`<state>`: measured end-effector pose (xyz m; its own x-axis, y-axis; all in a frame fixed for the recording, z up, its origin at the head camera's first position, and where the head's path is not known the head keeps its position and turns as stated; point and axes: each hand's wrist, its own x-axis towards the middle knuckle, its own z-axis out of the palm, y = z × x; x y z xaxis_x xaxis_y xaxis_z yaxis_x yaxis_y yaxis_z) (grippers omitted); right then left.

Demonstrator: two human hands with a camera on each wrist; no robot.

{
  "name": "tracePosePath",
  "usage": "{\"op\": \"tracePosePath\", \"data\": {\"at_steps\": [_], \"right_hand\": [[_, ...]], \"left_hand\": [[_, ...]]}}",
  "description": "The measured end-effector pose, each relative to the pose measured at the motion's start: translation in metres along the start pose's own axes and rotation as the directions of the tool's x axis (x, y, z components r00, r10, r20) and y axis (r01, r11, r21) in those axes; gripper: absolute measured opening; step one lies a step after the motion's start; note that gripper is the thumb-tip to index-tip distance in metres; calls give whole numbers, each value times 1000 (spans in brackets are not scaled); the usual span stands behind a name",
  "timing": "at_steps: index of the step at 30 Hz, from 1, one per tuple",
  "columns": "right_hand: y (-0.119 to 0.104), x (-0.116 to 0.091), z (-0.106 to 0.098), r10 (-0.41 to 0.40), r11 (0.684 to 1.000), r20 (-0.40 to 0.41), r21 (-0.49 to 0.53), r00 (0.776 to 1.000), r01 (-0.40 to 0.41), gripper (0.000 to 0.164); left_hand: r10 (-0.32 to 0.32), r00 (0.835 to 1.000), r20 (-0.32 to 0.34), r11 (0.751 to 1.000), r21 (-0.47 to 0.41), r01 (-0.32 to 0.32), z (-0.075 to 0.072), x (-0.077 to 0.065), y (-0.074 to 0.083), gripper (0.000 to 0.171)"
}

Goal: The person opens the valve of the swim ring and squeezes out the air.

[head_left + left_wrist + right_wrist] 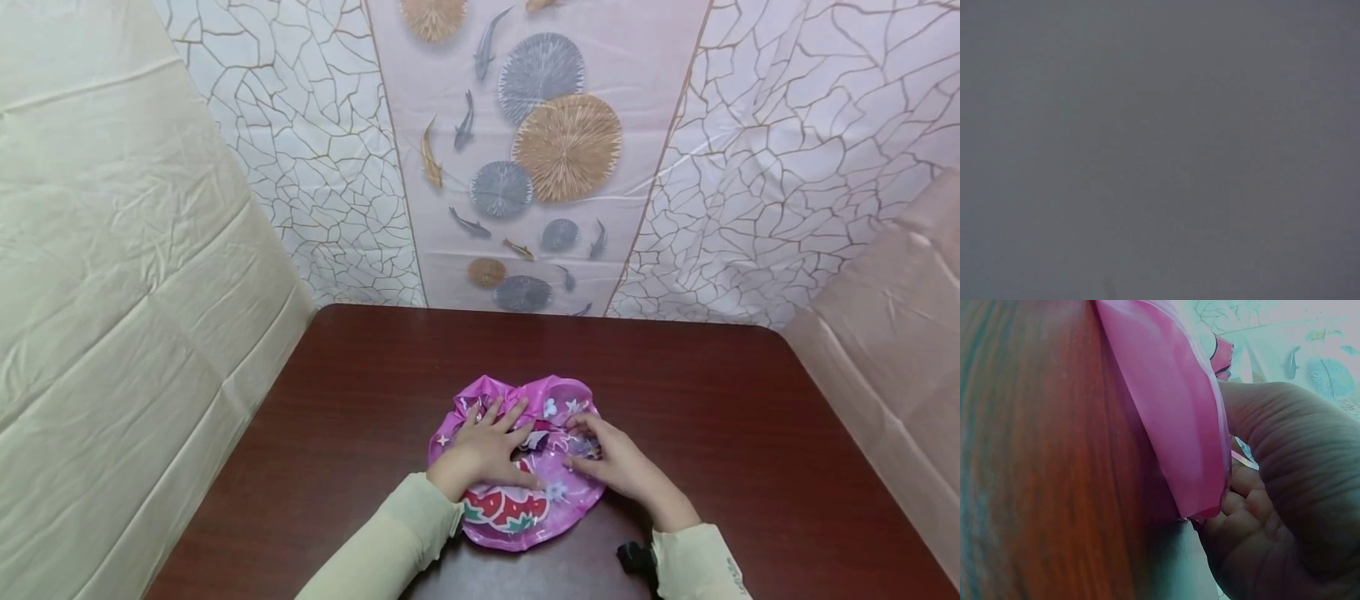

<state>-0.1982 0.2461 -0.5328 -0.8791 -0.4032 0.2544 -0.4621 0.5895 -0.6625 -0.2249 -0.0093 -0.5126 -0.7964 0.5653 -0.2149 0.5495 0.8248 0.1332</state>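
Note:
A pink, limp inflatable swim ring point(517, 533) lies wrinkled on the table, printed with strawberries, stars and white flowers. In the head view, my left hand point(487, 450) rests palm down on its left and middle part, fingers spread. My right hand point(618, 462) is at the ring's right side, its fingers and thumb curved around the plastic there. The right wrist view shows the pink ring's edge point(1179, 412) standing beside the curled fingers of the right hand point(1297, 469). The left wrist view is plain grey and shows nothing distinct.
The dark reddish-brown table point(375, 358) reaches back to a patterned wall cloth point(330, 167). Pale cloth hangings point(135, 292) stand along both sides. A black object point(636, 558) is at the right wrist by the sleeve cuff.

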Motion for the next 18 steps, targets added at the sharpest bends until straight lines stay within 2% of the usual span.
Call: {"op": "tracePosePath", "data": {"at_steps": [8,18], "right_hand": [[0,1,-2,6,1000,-4,-7,1000,-6,49],[1,0,0,11,1000,1,-4,1000,-11,50]], "left_hand": [[4,1000,-8,1000,-17,-4,-4,-1,1,105],[-2,1000,5,1000,-22,2,0,0,1,106]]}}
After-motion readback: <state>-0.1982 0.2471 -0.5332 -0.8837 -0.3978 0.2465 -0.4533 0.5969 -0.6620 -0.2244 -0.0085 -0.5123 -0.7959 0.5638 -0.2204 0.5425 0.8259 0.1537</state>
